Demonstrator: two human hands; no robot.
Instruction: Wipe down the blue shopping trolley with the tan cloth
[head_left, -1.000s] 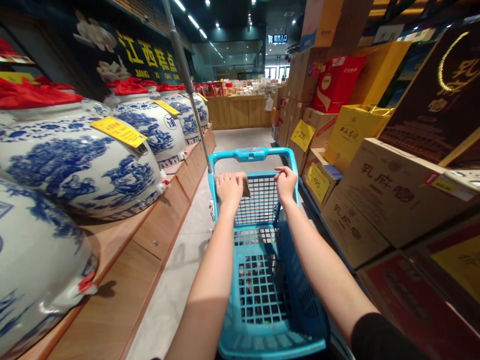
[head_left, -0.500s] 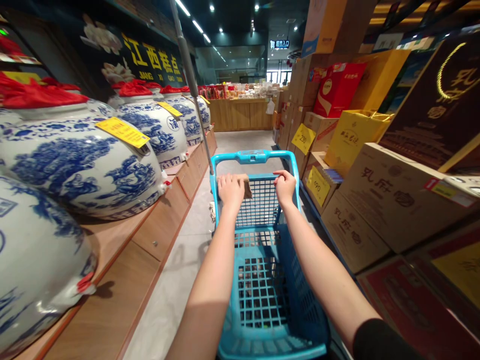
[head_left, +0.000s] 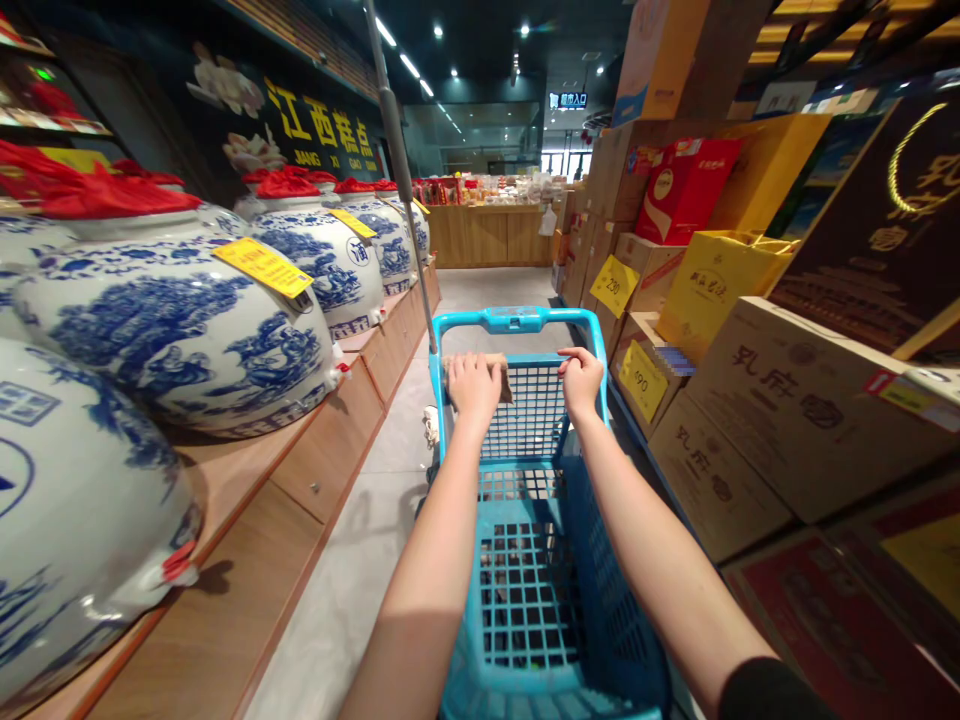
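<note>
A blue plastic shopping cart [head_left: 515, 319] with grid walls stands right in front of me. My left hand [head_left: 475, 388] is closed over a brown cloth [head_left: 506, 383] on the left part of the top edge of the cart's front grid panel. Most of that cloth is hidden under the fingers. On the right end of the same edge rests my right hand [head_left: 581, 382], its fingers curled round the rim and the index finger partly stretched along it. Both forearms reach over the cart's basket. A grey pole [head_left: 394, 130] rises at the cart's left corner.
Blue-and-white porcelain jars [head_left: 165, 330] with red cloth tops line a wooden ledge [head_left: 319, 470] on the left. Stacked cartons [head_left: 810, 400] and gift bags [head_left: 686, 190] crowd the right. A tiled aisle [head_left: 480, 285] leads to a wooden counter [head_left: 480, 238] with packaged goods.
The whole view has shifted slightly, with the cart, jars and boxes a little further right in the picture. Both hands keep their places on the cart's edge.
</note>
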